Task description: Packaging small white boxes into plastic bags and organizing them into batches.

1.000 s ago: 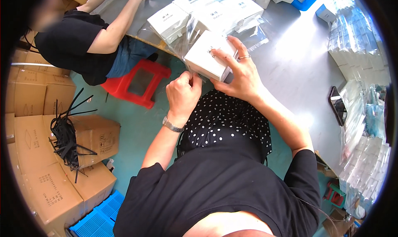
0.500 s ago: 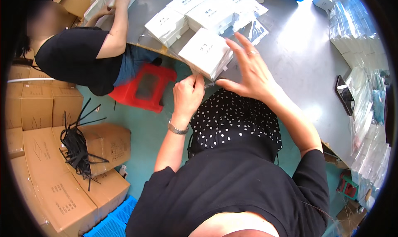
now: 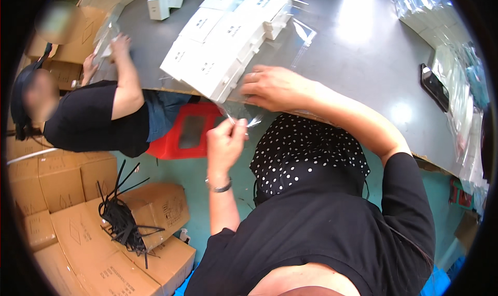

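A group of white boxes [image 3: 239,18] with small dark print lies on the grey table. The nearest white box [image 3: 207,68] sits at the front edge, up against the others. My left hand [image 3: 227,140] is below the table edge, its thumb and fingers pinching a clear plastic bag [image 3: 254,121] just under that box. On the table, right of the box's side, my right hand [image 3: 275,87] lies palm down with fingers stretched toward the box. Whether its fingertips touch the box or the film there is hard to tell. Another clear bag [image 3: 306,34] lies past the boxes' right side.
A black phone [image 3: 434,87] lies at the right beside stacked clear-wrapped packs [image 3: 459,104]. A co-worker [image 3: 93,109] handles something at the table's left, by a red stool [image 3: 181,132]. Brown cartons [image 3: 93,244] with black straps [image 3: 124,218] stand lower left.
The nearest box, tilted up by my hands before, now lies against the group. My right hand has come down onto the table; my left keeps its pinch slightly lower. The whole view has shifted.
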`<action>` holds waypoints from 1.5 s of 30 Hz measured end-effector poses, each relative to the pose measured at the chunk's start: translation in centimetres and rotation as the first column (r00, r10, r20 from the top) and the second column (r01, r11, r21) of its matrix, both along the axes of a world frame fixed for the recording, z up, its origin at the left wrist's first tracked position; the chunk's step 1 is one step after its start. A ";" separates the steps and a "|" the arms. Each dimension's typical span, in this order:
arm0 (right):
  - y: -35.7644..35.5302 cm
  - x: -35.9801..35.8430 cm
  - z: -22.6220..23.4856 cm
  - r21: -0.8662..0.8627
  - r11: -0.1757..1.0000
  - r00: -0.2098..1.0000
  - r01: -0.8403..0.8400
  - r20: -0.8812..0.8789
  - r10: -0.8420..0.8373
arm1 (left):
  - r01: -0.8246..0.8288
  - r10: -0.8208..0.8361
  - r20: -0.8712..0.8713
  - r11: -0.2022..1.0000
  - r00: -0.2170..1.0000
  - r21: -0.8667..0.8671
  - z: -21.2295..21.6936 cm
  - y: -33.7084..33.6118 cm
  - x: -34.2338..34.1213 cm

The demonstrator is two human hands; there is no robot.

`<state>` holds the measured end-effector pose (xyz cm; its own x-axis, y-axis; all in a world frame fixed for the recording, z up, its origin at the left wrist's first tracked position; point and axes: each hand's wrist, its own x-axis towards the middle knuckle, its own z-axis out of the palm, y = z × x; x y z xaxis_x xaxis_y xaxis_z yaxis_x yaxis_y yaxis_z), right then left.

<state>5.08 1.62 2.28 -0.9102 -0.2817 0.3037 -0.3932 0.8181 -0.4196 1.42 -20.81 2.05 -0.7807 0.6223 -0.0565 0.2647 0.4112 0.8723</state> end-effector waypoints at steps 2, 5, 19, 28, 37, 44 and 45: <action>3.4 1.9 -0.4 0.073 0.997 0.997 -0.021 -0.072 0.026 | 0.036 0.022 -0.124 0.893 0.992 0.448 0.6 -0.1 -2.7; 5.0 3.4 -0.3 0.022 0.999 0.998 -0.047 -0.031 0.047 | -0.037 0.239 -0.592 0.942 0.770 0.333 4.8 2.7 -6.3; 5.0 1.5 -0.2 0.126 0.990 0.996 -0.058 0.070 0.050 | 0.020 -0.404 -0.797 0.896 0.449 -0.443 2.1 10.1 -11.7; 5.0 9.9 1.3 0.069 0.997 0.985 0.023 0.169 -0.034 | 0.098 -0.448 -0.805 0.889 0.388 -0.447 2.1 8.5 -14.0; 2.8 0.4 -0.6 -0.057 0.998 1.000 0.013 -0.019 -0.014 | 0.155 -0.450 -0.822 0.893 0.347 -0.424 2.0 9.3 -14.1; 3.8 -1.1 -0.1 0.063 0.990 0.987 -0.125 0.106 0.118 | 0.139 -0.442 -0.831 0.897 0.337 -0.420 1.9 9.2 -14.1; 4.2 -1.1 -0.4 0.069 0.982 0.983 -0.177 0.056 0.173 | 0.136 -0.442 -0.833 0.897 0.333 -0.421 1.9 9.3 -14.2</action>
<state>4.02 5.77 1.86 -0.8583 -0.4577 0.2320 -0.5132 0.7678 -0.3836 -12.79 -11.47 3.91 -0.2279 0.9016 0.3677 0.9580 0.2751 -0.0809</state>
